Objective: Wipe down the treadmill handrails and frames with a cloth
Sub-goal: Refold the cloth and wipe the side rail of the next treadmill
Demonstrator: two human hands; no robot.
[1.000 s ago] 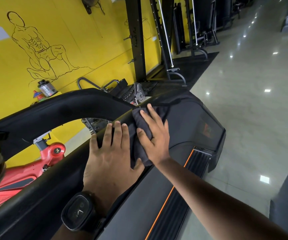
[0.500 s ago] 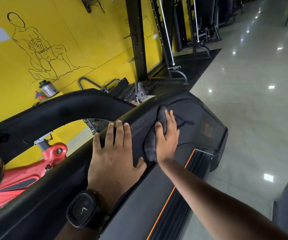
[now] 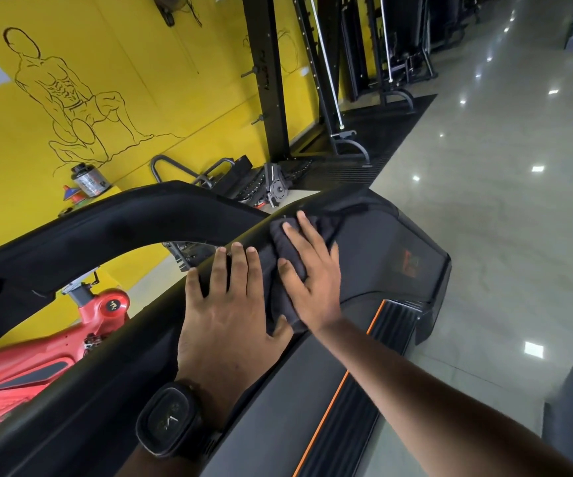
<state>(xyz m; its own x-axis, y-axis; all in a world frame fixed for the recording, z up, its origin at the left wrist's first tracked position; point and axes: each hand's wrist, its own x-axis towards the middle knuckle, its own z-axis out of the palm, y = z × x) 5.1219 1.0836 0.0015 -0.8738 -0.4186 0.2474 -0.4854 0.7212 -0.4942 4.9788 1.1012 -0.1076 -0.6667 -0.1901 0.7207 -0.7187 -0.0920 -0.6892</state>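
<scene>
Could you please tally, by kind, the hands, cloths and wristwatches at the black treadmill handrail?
Hands: 2 (left hand, right hand)
Dark grey cloth: 1
Black square wristwatch: 1
Total: 4

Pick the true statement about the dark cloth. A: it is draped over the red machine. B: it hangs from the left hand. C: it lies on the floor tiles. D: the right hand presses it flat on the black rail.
D: the right hand spreads straight fingers over the cloth on the black rail.
</scene>
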